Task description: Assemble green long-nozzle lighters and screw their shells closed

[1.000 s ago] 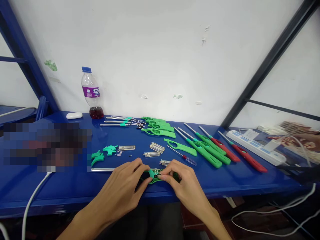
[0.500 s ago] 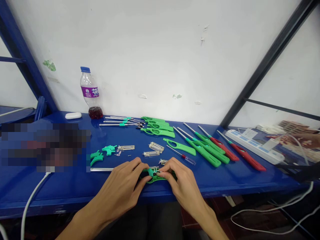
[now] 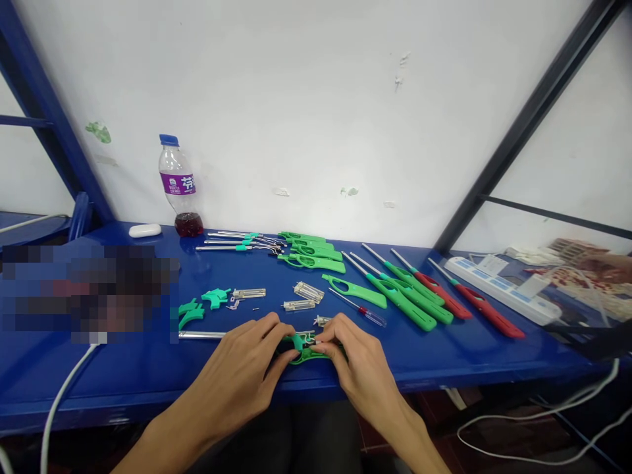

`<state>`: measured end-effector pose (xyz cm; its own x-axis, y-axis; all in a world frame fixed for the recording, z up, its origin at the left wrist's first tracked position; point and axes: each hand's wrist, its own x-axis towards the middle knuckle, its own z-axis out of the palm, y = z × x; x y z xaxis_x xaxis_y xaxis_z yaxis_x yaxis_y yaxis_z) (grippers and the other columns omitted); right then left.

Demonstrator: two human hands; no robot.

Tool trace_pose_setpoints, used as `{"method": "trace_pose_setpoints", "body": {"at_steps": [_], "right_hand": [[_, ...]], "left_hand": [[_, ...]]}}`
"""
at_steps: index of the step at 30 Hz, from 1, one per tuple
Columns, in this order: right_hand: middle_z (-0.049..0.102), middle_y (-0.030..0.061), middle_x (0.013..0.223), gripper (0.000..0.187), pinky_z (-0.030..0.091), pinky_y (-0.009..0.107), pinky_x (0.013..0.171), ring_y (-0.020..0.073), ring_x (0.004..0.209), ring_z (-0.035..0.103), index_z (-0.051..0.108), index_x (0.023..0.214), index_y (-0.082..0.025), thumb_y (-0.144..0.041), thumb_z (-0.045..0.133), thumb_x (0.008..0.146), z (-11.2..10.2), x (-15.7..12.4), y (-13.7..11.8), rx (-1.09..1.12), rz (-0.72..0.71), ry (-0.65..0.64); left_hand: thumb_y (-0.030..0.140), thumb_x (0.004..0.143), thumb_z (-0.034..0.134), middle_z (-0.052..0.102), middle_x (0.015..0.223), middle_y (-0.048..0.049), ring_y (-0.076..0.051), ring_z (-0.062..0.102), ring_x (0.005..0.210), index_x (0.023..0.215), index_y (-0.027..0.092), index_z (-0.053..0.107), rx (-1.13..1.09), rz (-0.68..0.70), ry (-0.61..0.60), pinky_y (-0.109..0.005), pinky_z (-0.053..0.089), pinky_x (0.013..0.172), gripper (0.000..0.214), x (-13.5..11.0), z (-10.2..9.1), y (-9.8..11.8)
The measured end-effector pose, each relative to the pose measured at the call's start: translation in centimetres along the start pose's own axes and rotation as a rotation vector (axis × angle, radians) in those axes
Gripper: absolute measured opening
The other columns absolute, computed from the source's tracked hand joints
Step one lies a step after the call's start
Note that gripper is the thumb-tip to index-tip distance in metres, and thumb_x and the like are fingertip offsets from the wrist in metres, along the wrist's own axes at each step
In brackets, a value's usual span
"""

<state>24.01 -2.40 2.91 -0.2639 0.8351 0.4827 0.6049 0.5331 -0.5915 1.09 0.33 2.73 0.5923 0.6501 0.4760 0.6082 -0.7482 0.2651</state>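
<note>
A green lighter handle half [image 3: 305,349] with a teal trigger lies at the front of the blue bench [image 3: 444,359], its metal tube [image 3: 200,335] reaching left. My left hand [image 3: 247,365] pinches the handle's left end. My right hand [image 3: 353,359] pinches small parts at its right end. Both sets of fingers are curled on it. Just behind lie clear fuel cells [image 3: 299,305], a small metal part [image 3: 323,320] and loose teal triggers [image 3: 197,306].
Several green and red finished lighters [image 3: 415,299] lie right of centre, with a small screwdriver [image 3: 363,311]. Open green handles and tubes [image 3: 276,247] lie behind. A bottle [image 3: 178,186], a white case [image 3: 145,230], a power strip [image 3: 498,289] and cables [image 3: 64,395] sit at the edges.
My right hand has shifted slightly left along the handle. The left hand stays put.
</note>
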Motion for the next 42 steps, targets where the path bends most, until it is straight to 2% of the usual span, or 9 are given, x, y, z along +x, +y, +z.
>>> {"method": "trace_pose_setpoints", "body": {"at_steps": [11,20,26,28,32,34,37,39,42], "right_hand": [[0.066,0.0001,0.092,0.017,0.048,0.030,0.076,0.0181,0.084,0.063,0.064,0.093,-0.024,-0.020,0.057,0.107,-1.0,0.0,-0.5,0.043,0.044,-0.072],[0.068,0.0061,0.098,0.013,0.052,0.036,0.077,0.0218,0.086,0.066,0.068,0.102,-0.023,-0.020,0.056,0.106,-0.6,-1.0,-0.4,-0.163,-0.126,-0.049],[0.069,0.0070,0.095,0.013,0.054,0.037,0.075,0.0217,0.082,0.066,0.069,0.103,-0.020,-0.017,0.057,0.106,0.0,-1.2,-0.2,-0.265,-0.212,0.001],[0.071,0.0071,0.093,0.014,0.054,0.037,0.074,0.0214,0.082,0.067,0.070,0.101,-0.019,-0.015,0.057,0.105,0.2,-1.2,-0.1,-0.259,-0.214,0.039],[0.074,0.0048,0.089,0.018,0.054,0.035,0.076,0.0197,0.079,0.069,0.071,0.095,-0.020,-0.013,0.058,0.104,0.3,-1.3,-0.3,-0.162,-0.196,0.156],[0.074,0.0031,0.085,0.020,0.054,0.032,0.074,0.0188,0.077,0.069,0.071,0.089,-0.022,-0.016,0.059,0.104,-0.1,-1.0,-0.7,-0.077,-0.146,0.241],[0.073,0.0026,0.081,0.025,0.052,0.033,0.072,0.0201,0.075,0.069,0.069,0.083,-0.023,-0.024,0.058,0.105,-1.4,0.5,-1.4,-0.066,-0.021,0.311],[0.073,0.0031,0.081,0.026,0.050,0.035,0.071,0.0222,0.074,0.068,0.069,0.082,-0.023,-0.029,0.058,0.105,-2.5,2.1,-1.7,-0.190,0.039,0.236],[0.078,0.0040,0.094,0.012,0.051,0.041,0.084,0.0268,0.088,0.073,0.077,0.099,-0.026,-0.024,0.065,0.100,-3.9,4.4,-1.5,-0.381,-0.006,-0.050]], "left_hand": [[0.021,0.109,0.047,0.062,0.104,-0.0051,-0.025,0.061,0.085,0.119,0.023,0.062,0.025,-0.010,-0.043,-0.039,0.048,0.075,0.018,-0.1,0.1,0.1],[0.016,0.107,0.050,0.062,0.105,-0.0063,-0.026,0.060,0.087,0.109,0.022,0.063,-0.004,-0.017,-0.071,-0.039,0.049,0.075,0.015,0.2,0.0,0.3],[0.021,0.109,0.047,0.061,0.105,-0.0054,-0.025,0.062,0.088,0.112,0.024,0.065,-0.064,-0.056,-0.082,-0.040,0.052,0.076,0.018,0.1,0.2,0.2],[0.023,0.108,0.051,0.062,0.106,-0.0040,-0.025,0.064,0.091,0.121,0.027,0.064,-0.102,-0.079,-0.055,-0.040,0.054,0.079,0.019,0.1,0.1,0.3],[0.025,0.104,0.061,0.065,0.109,-0.0007,-0.018,0.066,0.081,0.146,0.034,0.050,-0.229,-0.170,0.044,-0.034,0.058,0.080,0.044,0.3,-1.0,0.3],[0.026,0.106,0.056,0.067,0.109,-0.0007,-0.017,0.066,0.079,0.140,0.033,0.056,-0.242,-0.177,0.116,-0.033,0.058,0.081,0.034,0.5,-2.0,-0.2],[0.027,0.107,0.052,0.072,0.107,-0.0030,-0.021,0.070,0.089,0.115,0.028,0.070,-0.155,-0.149,0.213,-0.034,0.057,0.081,0.021,0.6,-3.4,-1.5],[0.027,0.106,0.052,0.075,0.102,-0.0037,-0.023,0.071,0.094,0.105,0.027,0.073,-0.103,-0.125,0.193,-0.035,0.057,0.082,0.021,0.6,-4.0,-2.3],[0.028,0.105,0.051,0.076,0.100,-0.0031,-0.024,0.070,0.095,0.103,0.027,0.074,-0.059,-0.112,0.120,-0.036,0.056,0.085,0.023,0.4,-4.3,-3.0]]}}
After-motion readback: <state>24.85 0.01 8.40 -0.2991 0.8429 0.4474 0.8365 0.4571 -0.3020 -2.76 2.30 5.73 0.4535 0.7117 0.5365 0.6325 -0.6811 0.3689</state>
